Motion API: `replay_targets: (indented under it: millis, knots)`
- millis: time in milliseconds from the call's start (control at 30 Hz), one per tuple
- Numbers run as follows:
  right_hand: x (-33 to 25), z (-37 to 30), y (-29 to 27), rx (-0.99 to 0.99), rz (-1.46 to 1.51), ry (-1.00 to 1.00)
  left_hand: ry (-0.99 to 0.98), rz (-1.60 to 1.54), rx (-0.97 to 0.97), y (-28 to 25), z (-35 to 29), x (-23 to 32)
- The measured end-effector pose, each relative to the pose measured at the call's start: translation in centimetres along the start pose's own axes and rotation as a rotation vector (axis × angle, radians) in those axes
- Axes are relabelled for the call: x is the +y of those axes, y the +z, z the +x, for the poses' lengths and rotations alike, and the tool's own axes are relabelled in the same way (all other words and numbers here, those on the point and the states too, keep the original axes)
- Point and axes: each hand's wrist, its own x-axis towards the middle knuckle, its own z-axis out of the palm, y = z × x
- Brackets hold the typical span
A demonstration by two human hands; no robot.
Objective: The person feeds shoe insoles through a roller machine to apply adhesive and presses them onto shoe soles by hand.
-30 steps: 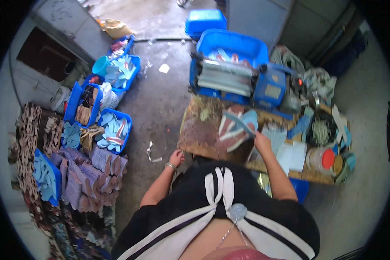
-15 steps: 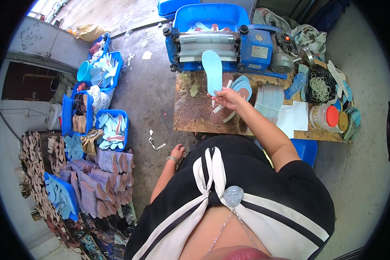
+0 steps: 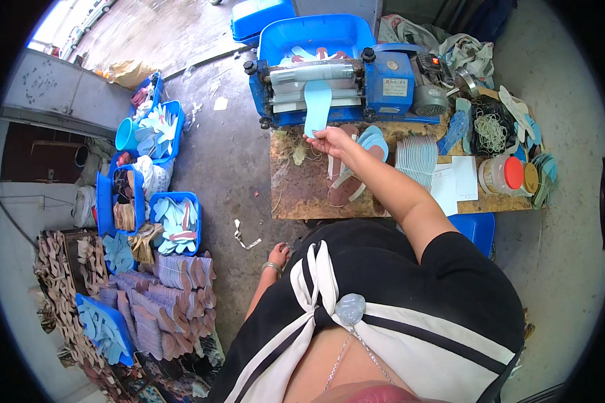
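My right hand [image 3: 328, 140] is closed on the heel end of a light blue insole [image 3: 317, 107], thumb on top. The insole's wide end lies against the rollers [image 3: 289, 86] of a blue-framed roller machine [image 3: 388, 80]. Below that hand, brown insoles with white strips [image 3: 343, 190] lie on the wooden table, beside light blue insoles [image 3: 372, 140]. To their right stands a row of thin insoles [image 3: 415, 161] on edge. Low at my side, my left hand [image 3: 278, 254] hangs by the black garment, its fingers too small and partly hidden to read.
Behind the rollers a blue bin [image 3: 316, 33] holds insoles. Paper sheets [image 3: 464, 177], a red-lidded jar [image 3: 501, 173] and a bundle of string [image 3: 491, 132] occupy the table's right. On the floor at left are blue crates of insoles [image 3: 176, 221] and stacked purplish insoles [image 3: 148, 312].
My right hand has moved forward and slightly left with the blue insole, whose far end now meets the rollers. The left hand stays low at my side. The view has shifted slightly.
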Motion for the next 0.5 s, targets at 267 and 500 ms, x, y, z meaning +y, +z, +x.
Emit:
replay_targets:
  millis: [267, 500]
  knots:
    - [-2.7, 4.4, -1.7, 0.148, -0.110, -0.190, 0.221, 0.074, 0.036, -2.0, 3.3, 1.1]
    - [-5.4, -2.8, -3.6, 0.360, -0.465, -0.341, 0.293, -0.266, -0.001, 0.2, 5.9, 13.3]
